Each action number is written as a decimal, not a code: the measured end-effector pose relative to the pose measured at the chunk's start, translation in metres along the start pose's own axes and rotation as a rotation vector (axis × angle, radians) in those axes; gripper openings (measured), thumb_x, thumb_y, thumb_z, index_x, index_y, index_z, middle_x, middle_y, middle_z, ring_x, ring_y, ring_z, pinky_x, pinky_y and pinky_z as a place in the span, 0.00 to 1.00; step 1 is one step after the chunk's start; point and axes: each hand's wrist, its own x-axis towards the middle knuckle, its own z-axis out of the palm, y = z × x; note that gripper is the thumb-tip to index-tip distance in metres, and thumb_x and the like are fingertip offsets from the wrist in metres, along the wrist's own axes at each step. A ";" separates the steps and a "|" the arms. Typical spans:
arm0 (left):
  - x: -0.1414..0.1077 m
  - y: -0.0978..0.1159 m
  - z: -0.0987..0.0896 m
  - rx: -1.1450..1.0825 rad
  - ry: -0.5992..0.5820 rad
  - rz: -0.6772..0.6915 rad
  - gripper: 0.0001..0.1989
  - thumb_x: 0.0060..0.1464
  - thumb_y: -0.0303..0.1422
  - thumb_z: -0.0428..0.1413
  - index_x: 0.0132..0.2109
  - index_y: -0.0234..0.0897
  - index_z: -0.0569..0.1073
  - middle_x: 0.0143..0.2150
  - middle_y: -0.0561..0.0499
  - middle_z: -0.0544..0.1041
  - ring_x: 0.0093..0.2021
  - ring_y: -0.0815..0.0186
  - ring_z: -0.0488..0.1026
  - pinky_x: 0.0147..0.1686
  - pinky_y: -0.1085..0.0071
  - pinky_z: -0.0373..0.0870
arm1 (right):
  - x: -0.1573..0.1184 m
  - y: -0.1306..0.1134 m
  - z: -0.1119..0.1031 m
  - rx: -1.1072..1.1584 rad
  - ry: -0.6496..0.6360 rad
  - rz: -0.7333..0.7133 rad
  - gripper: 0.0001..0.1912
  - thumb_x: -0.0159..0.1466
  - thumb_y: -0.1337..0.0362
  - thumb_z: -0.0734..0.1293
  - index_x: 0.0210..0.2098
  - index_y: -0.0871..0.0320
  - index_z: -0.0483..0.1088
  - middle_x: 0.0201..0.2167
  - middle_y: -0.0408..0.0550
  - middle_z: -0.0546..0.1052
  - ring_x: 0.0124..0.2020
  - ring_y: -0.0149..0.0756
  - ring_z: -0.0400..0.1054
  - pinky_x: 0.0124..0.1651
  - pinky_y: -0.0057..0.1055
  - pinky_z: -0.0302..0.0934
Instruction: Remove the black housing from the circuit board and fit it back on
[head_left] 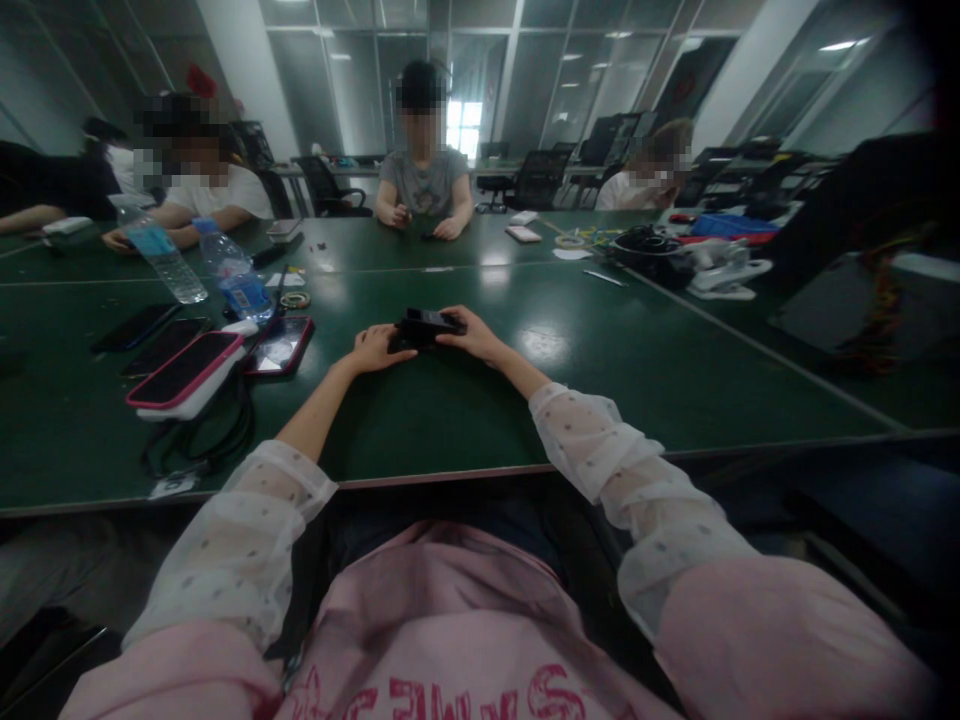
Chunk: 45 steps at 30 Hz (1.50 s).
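A small black box-shaped device [426, 322] is between my hands, low over the green table [435, 420]; its exact kind cannot be made out. My left hand [377, 348] closes on its left end, with the thumb stretched along the near side. At the right end my right hand [471, 335] grips it, fingers over the top and thumb at the near edge. Part of the device is hidden behind the fingers.
Left of my hands lie a pink-edged phone [187, 370], another phone [279, 345] and dark cables. Two water bottles [161, 250] [234, 275] stand behind them. A person [424, 185] sits opposite. Cables and a white clamp-like thing [724, 275] lie at right.
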 end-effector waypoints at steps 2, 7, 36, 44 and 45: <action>0.000 -0.001 0.000 0.001 -0.003 0.002 0.39 0.51 0.61 0.47 0.61 0.42 0.62 0.64 0.43 0.62 0.65 0.48 0.53 0.60 0.52 0.48 | 0.001 -0.001 -0.001 0.020 0.011 0.007 0.30 0.51 0.56 0.74 0.50 0.55 0.64 0.47 0.49 0.72 0.50 0.43 0.67 0.57 0.46 0.58; -0.001 0.000 -0.001 -0.011 0.014 0.003 0.39 0.51 0.60 0.47 0.63 0.43 0.59 0.64 0.44 0.61 0.65 0.48 0.53 0.61 0.51 0.48 | 0.002 -0.011 -0.004 0.129 0.049 0.025 0.30 0.49 0.55 0.75 0.49 0.54 0.64 0.46 0.48 0.73 0.50 0.43 0.67 0.57 0.46 0.58; -0.006 0.009 -0.010 -0.029 -0.019 0.014 0.38 0.52 0.60 0.46 0.64 0.44 0.58 0.64 0.44 0.61 0.64 0.47 0.54 0.60 0.50 0.48 | -0.008 0.024 -0.052 -0.775 0.682 0.431 0.25 0.57 0.59 0.68 0.49 0.65 0.58 0.49 0.65 0.67 0.54 0.57 0.60 0.54 0.58 0.56; -0.004 0.009 -0.010 -0.014 -0.018 0.024 0.37 0.53 0.59 0.47 0.63 0.43 0.60 0.63 0.44 0.62 0.63 0.48 0.55 0.59 0.51 0.51 | -0.009 0.023 -0.048 -0.818 0.628 0.498 0.38 0.53 0.60 0.71 0.56 0.68 0.52 0.55 0.70 0.61 0.59 0.59 0.53 0.57 0.56 0.50; -0.004 0.009 -0.009 -0.014 -0.015 0.027 0.37 0.53 0.59 0.47 0.63 0.43 0.59 0.64 0.44 0.62 0.63 0.48 0.55 0.59 0.51 0.51 | -0.009 0.022 -0.048 -0.817 0.634 0.497 0.39 0.54 0.60 0.71 0.57 0.68 0.51 0.55 0.70 0.60 0.59 0.58 0.53 0.58 0.56 0.50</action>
